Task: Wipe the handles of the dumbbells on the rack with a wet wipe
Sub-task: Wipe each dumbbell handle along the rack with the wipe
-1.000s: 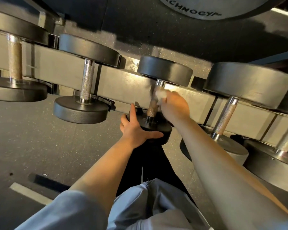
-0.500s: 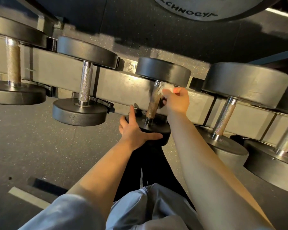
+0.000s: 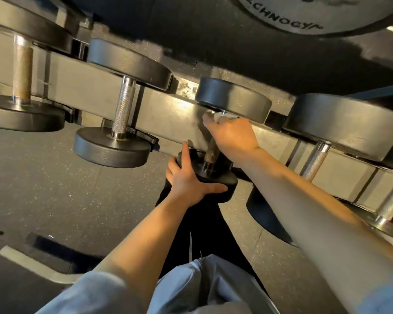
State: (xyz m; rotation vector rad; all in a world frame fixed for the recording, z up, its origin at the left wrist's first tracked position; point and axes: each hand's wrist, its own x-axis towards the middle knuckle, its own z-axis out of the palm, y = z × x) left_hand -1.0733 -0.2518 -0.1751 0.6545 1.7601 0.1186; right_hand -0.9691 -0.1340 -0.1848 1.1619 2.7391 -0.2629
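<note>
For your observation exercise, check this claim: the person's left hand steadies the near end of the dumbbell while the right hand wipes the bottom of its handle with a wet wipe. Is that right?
Not quite. In the head view the right hand holds the wet wipe at the top of the handle, just under the far weight, not at the bottom. The left hand does steady the near end of the dumbbell.

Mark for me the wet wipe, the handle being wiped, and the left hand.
wet wipe [image 3: 214, 116]: head view, the white bit showing above the fingers.
handle [image 3: 211, 152]: head view, bare brownish stretch below the right hand.
left hand [image 3: 186, 180]: head view, back of the hand, gripping the near weight head.
</note>
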